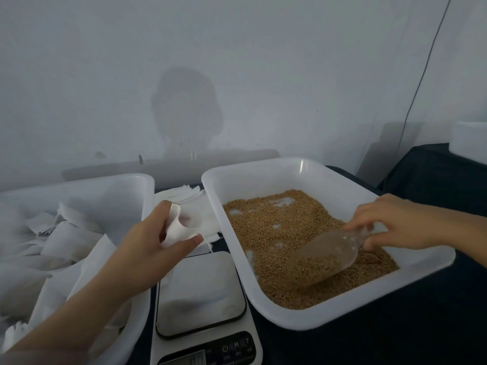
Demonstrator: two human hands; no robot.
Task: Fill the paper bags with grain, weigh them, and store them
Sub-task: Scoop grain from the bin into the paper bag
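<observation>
My left hand (147, 243) holds a small white paper bag (179, 227) with its mouth open, above the far edge of the scale (200, 293). My right hand (390, 225) grips the handle of a clear plastic scoop (326, 256). The scoop lies in the golden grain (276, 233) and holds some grain in its bowl. The grain fills the bottom of a white plastic tray (263, 177) on the right. The scale's platform bears nothing.
A white bin (142, 185) at the left holds several white paper bags (66, 241). A stack of flat empty bags (184, 196) lies behind the scale. A dark cloth (421, 325) covers the table. A white container (469, 138) stands at the far right. A wall rises close behind.
</observation>
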